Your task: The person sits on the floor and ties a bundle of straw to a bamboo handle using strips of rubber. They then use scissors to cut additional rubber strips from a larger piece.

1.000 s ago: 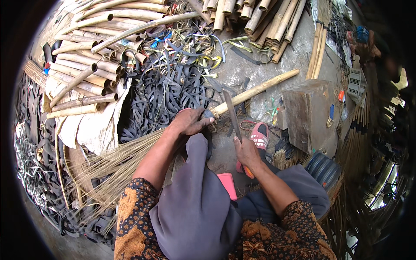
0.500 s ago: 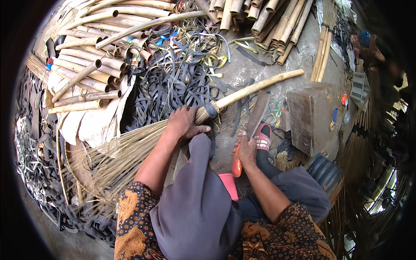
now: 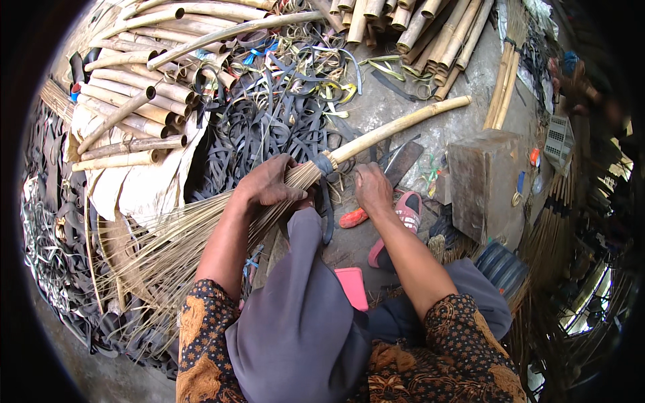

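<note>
A stick broom lies slantwise across my lap, its pale curved handle pointing to the upper right. My left hand is closed round its bristles, just below the dark rubber-strip binding. A loose strip end hangs down from there. To the right of the binding, my right hand has its fingers curled under, hiding whatever they hold. Beneath it lies a machete on the floor, with its orange-red handle and dark blade showing on either side of the hand.
Dark rubber strips are heaped beyond the broom. Cut bamboo poles lie at the left, more at the top. A worn block stands at the right, near my pink sandal and a ribbed bluish container.
My right hand has moved up and left toward the binding, and the machete has come down from upright onto the floor. My left hand has shifted slightly down the bristles.
</note>
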The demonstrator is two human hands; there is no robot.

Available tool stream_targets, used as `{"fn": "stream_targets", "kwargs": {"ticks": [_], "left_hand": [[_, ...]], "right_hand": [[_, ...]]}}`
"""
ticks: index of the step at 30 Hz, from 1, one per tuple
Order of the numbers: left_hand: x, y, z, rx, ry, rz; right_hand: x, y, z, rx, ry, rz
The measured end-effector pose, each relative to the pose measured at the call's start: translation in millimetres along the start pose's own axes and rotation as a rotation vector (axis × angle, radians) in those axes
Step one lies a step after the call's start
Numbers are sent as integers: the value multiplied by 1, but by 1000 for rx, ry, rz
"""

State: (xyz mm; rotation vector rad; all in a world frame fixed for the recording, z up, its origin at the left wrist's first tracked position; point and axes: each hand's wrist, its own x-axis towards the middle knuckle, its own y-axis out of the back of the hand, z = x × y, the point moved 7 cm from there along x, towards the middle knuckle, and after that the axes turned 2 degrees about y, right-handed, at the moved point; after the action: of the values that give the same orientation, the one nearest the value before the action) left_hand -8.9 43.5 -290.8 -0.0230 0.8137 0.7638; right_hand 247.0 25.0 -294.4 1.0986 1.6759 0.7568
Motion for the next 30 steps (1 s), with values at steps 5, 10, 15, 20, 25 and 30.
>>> {"fn": "stream_targets", "kwargs": {"ticks": [5,10,15,20,25,30], "left_hand": [[-6,-3,-2,-42,4,8],[-2,-13,2,-138,17,-4],[11,-30,11,-155,30,-57],[1,-41,20,356,40,199],[1,-44,17,456,65,254],[10,-42,20,270,65,107]], "right_hand": [[16,-18,-4,-224,166,12],[24,-1,5,-255,223,-75],[-15,49,30,46,203,-288],[-67,105,31,544,61,-356],[-86,133,-12,1225,-133,-237],[-68,120,-60,1320,-136,-108]]}}
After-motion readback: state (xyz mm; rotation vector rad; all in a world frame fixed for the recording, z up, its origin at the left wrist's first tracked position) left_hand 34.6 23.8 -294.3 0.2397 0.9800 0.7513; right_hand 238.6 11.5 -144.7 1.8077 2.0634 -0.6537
